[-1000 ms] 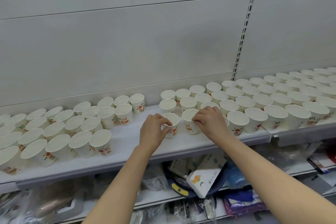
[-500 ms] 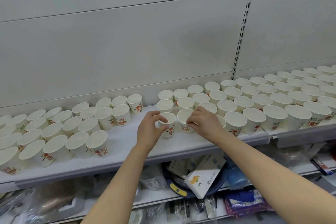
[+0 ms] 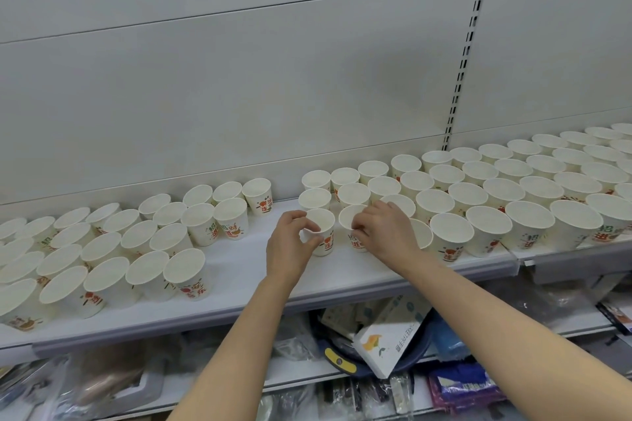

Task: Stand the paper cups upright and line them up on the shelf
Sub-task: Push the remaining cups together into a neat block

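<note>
Nearly all the cups on the shelf already stand upright, mouths up. A large block on the right sits in fairly tidy rows running back to the wall, and a looser block on the left is upright but less even. Between them a bare strip of shelf remains.

The left hand curls its fingers and thumb around one cup at the front of the gap. The right hand pinches the rim of the cup beside it, at the left edge of the right block. Both cups stand on the shelf.

No tipped cups are visible, so what seems left is mostly aligning: seating these two in the front row, closing the gap, and straightening the left block.
</note>
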The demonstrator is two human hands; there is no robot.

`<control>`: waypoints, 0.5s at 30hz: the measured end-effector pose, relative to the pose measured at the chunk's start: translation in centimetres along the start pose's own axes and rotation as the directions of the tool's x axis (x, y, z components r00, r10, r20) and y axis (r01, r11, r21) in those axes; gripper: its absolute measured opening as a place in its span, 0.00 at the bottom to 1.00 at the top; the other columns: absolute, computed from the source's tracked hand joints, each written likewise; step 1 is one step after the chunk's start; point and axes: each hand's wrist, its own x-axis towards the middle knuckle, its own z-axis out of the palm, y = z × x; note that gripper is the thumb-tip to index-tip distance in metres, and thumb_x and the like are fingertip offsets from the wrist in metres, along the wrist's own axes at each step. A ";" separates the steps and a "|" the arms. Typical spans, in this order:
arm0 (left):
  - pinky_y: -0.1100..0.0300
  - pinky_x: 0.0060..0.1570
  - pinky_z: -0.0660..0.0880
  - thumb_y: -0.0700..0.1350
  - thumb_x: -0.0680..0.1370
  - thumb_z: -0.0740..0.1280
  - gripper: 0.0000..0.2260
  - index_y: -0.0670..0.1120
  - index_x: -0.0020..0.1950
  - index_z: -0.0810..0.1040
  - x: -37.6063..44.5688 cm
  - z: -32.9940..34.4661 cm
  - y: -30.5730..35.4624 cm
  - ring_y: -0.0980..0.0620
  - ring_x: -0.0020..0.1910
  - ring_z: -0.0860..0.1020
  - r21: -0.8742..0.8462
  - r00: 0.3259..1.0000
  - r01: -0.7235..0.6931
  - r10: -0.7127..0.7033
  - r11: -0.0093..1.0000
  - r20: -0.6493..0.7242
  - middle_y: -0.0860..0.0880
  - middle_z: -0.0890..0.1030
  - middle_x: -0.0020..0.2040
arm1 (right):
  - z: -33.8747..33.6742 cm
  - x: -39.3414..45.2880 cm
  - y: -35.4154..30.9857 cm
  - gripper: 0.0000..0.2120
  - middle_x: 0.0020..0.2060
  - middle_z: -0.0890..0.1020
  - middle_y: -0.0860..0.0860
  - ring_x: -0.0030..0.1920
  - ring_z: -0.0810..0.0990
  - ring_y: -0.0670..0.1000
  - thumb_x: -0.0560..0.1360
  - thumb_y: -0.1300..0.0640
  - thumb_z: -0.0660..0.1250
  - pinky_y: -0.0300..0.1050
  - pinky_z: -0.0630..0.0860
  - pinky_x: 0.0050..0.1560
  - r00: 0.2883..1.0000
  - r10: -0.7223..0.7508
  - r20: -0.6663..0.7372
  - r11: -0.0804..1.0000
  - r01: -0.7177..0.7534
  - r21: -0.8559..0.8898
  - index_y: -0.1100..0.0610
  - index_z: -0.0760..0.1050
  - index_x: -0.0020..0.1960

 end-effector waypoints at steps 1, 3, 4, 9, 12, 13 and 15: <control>0.54 0.57 0.77 0.50 0.71 0.77 0.09 0.56 0.47 0.80 0.0 0.1 -0.1 0.55 0.60 0.74 -0.012 1.000 -0.016 0.016 1.000 -0.013 0.56 0.74 0.65 | 0.0 -0.1 0.2 0.07 0.32 0.81 0.48 0.37 0.75 0.54 0.65 0.58 0.77 0.46 0.70 0.35 1.000 -0.007 -0.016 1.000 0.007 0.022 0.54 0.79 0.35; 0.54 0.57 0.77 0.49 0.70 0.78 0.13 0.57 0.51 0.79 0.1 0.2 -0.3 0.56 0.62 0.72 -0.040 0.999 -0.043 0.042 0.998 -0.028 0.56 0.72 0.66 | 0.1 -0.2 0.7 0.06 0.32 0.81 0.48 0.37 0.75 0.54 0.65 0.61 0.76 0.45 0.70 0.32 0.999 -0.014 -0.040 0.998 0.016 0.054 0.55 0.79 0.35; 0.53 0.58 0.76 0.49 0.69 0.78 0.14 0.57 0.52 0.79 0.1 0.3 -0.3 0.56 0.63 0.72 -0.048 0.999 -0.048 0.046 0.998 -0.028 0.56 0.72 0.67 | 0.1 -0.1 0.9 0.06 0.33 0.81 0.48 0.38 0.76 0.54 0.65 0.62 0.76 0.45 0.71 0.32 0.999 -0.013 -0.048 0.998 0.016 0.058 0.56 0.80 0.35; 0.51 0.58 0.76 0.50 0.70 0.77 0.12 0.55 0.51 0.80 0.2 1.0 -0.2 0.56 0.62 0.73 -0.043 0.999 -0.034 0.032 0.998 -0.033 0.57 0.73 0.66 | 0.3 0.0 1.0 0.07 0.35 0.82 0.49 0.40 0.77 0.56 0.62 0.61 0.78 0.48 0.73 0.39 0.997 -0.020 -0.081 1.000 0.021 0.012 0.55 0.82 0.37; 0.55 0.58 0.76 0.52 0.70 0.77 0.17 0.56 0.57 0.79 -0.3 0.5 -0.2 0.58 0.63 0.72 -0.047 0.998 -0.040 0.038 0.998 -0.040 0.57 0.72 0.67 | 0.2 0.0 0.4 0.07 0.39 0.83 0.49 0.43 0.77 0.55 0.65 0.55 0.77 0.49 0.71 0.43 0.987 -0.038 -0.158 0.999 0.039 0.006 0.54 0.82 0.42; 0.57 0.58 0.76 0.53 0.70 0.77 0.19 0.57 0.59 0.78 -0.7 0.1 -0.3 0.58 0.63 0.71 -0.048 0.998 -0.048 0.045 0.998 -0.053 0.57 0.72 0.67 | 0.2 0.1 0.0 0.06 0.40 0.83 0.48 0.44 0.77 0.55 0.67 0.54 0.76 0.48 0.70 0.45 0.981 -0.043 -0.191 0.999 0.048 0.023 0.54 0.82 0.43; 0.60 0.55 0.76 0.54 0.71 0.75 0.19 0.57 0.61 0.78 -2.1 -1.1 -0.7 0.59 0.63 0.72 -0.037 0.993 -0.045 0.041 0.998 -0.109 0.58 0.73 0.66 | 0.5 0.2 -1.2 0.05 0.41 0.83 0.48 0.45 0.77 0.55 0.70 0.54 0.74 0.49 0.69 0.45 0.966 -0.061 -0.253 0.994 0.081 0.069 0.54 0.82 0.44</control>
